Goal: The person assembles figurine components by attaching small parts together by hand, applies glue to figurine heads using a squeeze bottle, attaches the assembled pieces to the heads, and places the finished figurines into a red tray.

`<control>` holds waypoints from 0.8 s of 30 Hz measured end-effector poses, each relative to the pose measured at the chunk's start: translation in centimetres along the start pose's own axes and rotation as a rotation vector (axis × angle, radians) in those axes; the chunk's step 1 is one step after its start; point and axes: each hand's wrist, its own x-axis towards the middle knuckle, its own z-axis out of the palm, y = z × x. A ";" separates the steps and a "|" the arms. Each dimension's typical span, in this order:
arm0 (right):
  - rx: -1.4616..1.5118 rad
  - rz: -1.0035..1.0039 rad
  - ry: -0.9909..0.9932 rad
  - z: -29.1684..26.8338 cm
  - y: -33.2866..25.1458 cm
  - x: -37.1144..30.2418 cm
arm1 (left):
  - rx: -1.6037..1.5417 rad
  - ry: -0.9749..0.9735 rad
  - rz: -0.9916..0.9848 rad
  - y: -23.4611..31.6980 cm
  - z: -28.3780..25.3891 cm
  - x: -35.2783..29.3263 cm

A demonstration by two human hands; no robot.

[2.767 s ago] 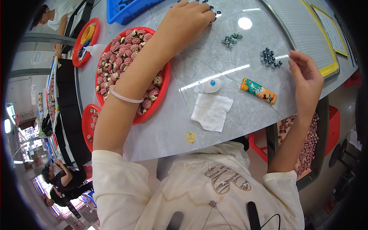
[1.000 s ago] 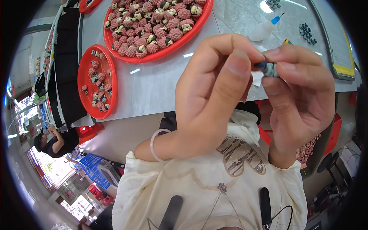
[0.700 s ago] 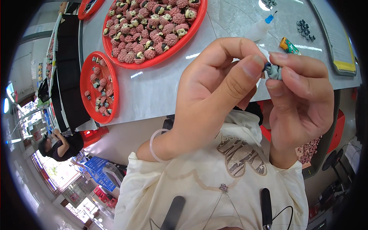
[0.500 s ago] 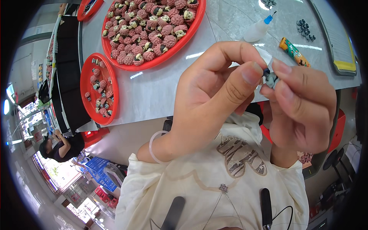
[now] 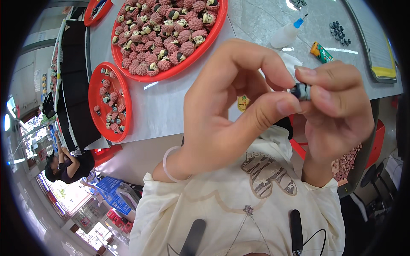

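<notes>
Left thumb and forefinger had spread since half a second earlier, when they pinched close at the dark end of the small piece (image 5: 303, 91); the right fingers had curled more squarely round its paler end. At this moment the right hand (image 5: 337, 109) had the piece clamped between thumb and fingertips, while the left hand (image 5: 220, 113) stood with thumb and forefinger apart, one above and one below the dark end. Whether the left forefinger grazed it could not be told from this angle. Working the piece well seemed to call for a light, steady right pinch on the pale side, with the left fingertips closing straight onto the dark end, so that neither half was twisted or squeezed askew. Bringing both wrists close to the body would probably have steadied so small a grip. As for its looks, the piece was tiny and rounded, dark blue to black toward the left hand and grey-blue toward the right, with a darker line between; much of it was hidden by the fingers. Beyond the grip stood a white bottle (image 5: 284, 37) with a blue tip, and just past the right fingers lay an orange and green tube (image 5: 321, 53). Farther off to the grip's right was a cluster of dark pieces (image 5: 339, 34); well to its left sat a large red tray (image 5: 200, 50) heaped with pink shell-like pieces.
</notes>
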 end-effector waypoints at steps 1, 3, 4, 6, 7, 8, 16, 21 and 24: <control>0.216 0.162 0.105 0.5 -0.2 -0.3 | 0.214 -0.037 0.181 -0.1 -0.4 0.3; 0.522 0.374 0.207 0.8 -0.2 -0.5 | 0.419 -0.080 0.368 -0.3 -1.1 1.1; 0.517 0.373 0.207 1.0 -0.1 -0.6 | 0.627 -0.121 0.556 -0.4 -1.2 1.3; 0.769 0.487 0.291 1.5 -0.1 -0.7 | 0.641 -0.042 0.595 -0.6 -0.9 1.1; 0.762 0.482 0.290 1.5 -0.1 -0.8 | 0.711 -0.038 0.612 -0.3 -0.8 0.9; 0.824 0.539 0.275 1.3 -0.1 -1.0 | 0.776 -0.033 0.630 -0.3 -0.7 0.9; 0.413 0.535 0.444 -5.6 2.1 -0.5 | 0.755 0.055 0.605 1.1 -2.5 2.3; -0.130 0.689 0.604 -10.8 4.2 -1.3 | 0.635 0.210 0.516 2.9 -4.5 3.7; -0.284 0.798 0.534 -11.9 5.6 -2.4 | 0.703 0.090 0.386 3.6 -5.5 5.4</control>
